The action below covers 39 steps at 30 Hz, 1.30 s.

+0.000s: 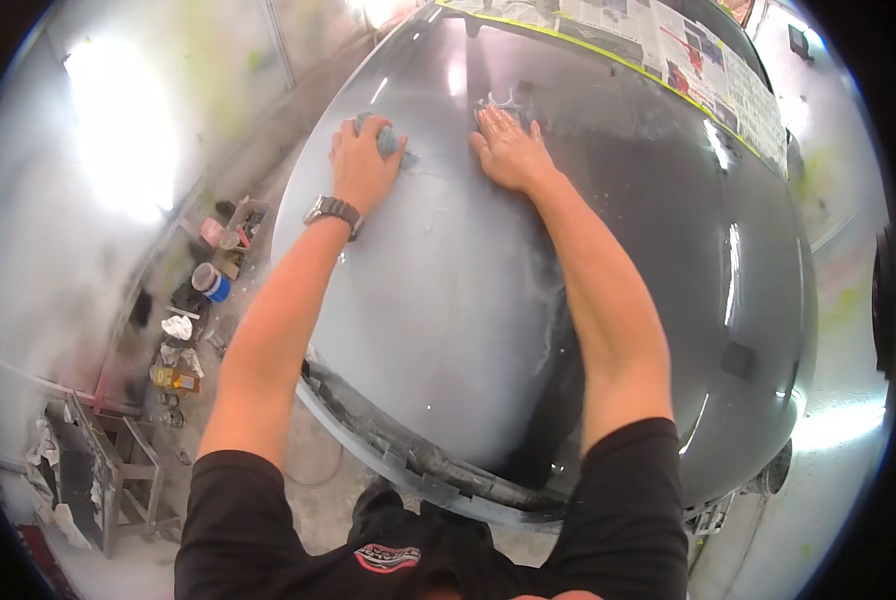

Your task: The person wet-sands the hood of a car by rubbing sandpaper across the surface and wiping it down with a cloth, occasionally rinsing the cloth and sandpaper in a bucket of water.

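The fingers of your left hand (pixel 364 166) are curled around a crumpled blue-grey cloth (pixel 388 140) resting on the pale side of the car hood (pixel 438 290) in front of you. Those of your right hand (pixel 509 148) lie stretched out, close together with the thumb apart, flat on what looks like a small grey pad (pixel 521 114), mostly hidden; whitish smears (pixel 509 101) sit just beyond the fingertips. The cloth should be light, limp and perhaps damp, so hold it bunched in your palm. The pad, probably thin, is best held by even pressure across its back. The hood is broad and rigid; its glossy dark side may be slippery. Newspaper (pixel 713 78) edged with yellow tape (pixel 610 54) covers its far end.
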Each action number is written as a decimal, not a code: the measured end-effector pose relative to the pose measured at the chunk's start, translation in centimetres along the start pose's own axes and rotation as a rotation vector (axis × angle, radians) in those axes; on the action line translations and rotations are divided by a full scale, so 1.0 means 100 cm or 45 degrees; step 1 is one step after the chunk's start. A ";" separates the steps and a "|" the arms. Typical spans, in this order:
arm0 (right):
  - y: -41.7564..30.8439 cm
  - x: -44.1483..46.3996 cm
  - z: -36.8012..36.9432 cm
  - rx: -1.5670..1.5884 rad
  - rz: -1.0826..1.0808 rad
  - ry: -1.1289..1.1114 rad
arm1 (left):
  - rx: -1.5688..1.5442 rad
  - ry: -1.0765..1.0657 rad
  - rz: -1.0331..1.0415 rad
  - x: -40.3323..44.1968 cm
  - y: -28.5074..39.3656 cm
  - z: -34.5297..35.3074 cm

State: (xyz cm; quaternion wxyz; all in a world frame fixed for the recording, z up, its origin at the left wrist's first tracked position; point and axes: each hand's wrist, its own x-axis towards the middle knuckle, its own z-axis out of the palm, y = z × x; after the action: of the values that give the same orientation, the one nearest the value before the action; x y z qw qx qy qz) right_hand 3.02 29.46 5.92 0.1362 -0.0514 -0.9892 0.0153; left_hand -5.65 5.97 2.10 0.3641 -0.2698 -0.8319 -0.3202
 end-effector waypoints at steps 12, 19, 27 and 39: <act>0.004 0.030 -0.009 0.296 0.022 -0.015 | -0.214 -0.024 -0.079 0.002 0.004 -0.004; -0.022 -0.102 -0.025 0.337 -0.260 0.003 | -0.228 -0.042 -0.074 0.001 0.002 -0.004; 0.001 0.005 0.005 0.257 -0.068 0.100 | -0.219 -0.020 -0.048 0.000 0.000 -0.002; 0.043 -0.004 -0.018 0.233 -0.031 -0.001 | -0.205 0.001 -0.012 0.001 0.001 -0.004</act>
State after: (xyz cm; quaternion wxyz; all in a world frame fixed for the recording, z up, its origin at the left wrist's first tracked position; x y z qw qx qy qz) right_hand 4.33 33.74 7.36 0.1402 -0.0268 -0.9843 0.1042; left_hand -5.46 5.78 2.38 0.3399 -0.2943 -0.8046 -0.3880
